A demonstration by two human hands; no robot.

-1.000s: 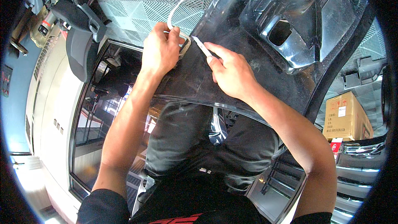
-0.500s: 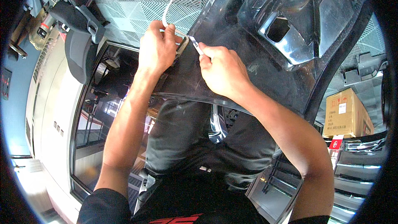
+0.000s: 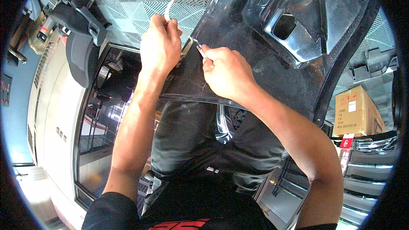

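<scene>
A large glossy black moulded plastic panel, like a car body part (image 3: 264, 79), lies across in front of me. At its left edge my left hand (image 3: 159, 47) is closed in a pinch on a narrow white strip (image 3: 174, 1), whose loose length curls up past the far rim of the view. Between the hands a pale piece of strip (image 3: 187, 46) runs along the panel's edge. My right hand (image 3: 230, 70) is wrapped round a slim white-handled craft knife (image 3: 201, 50). Its tip points at the pale strip by the edge; whether they touch I cannot tell.
A dark chair (image 3: 83, 38) stands at the far left, beside a white cabinet (image 3: 55, 123) and a dark glass panel (image 3: 91, 145). On the right sits a cardboard box (image 3: 355, 110) above chrome-slatted parts (image 3: 362, 179). Grey patterned floor tiles (image 3: 123, 0) lie beyond.
My left hand has moved slightly up and away from the knife, drawing the white strip with it. My right hand and the knife have shifted only a little.
</scene>
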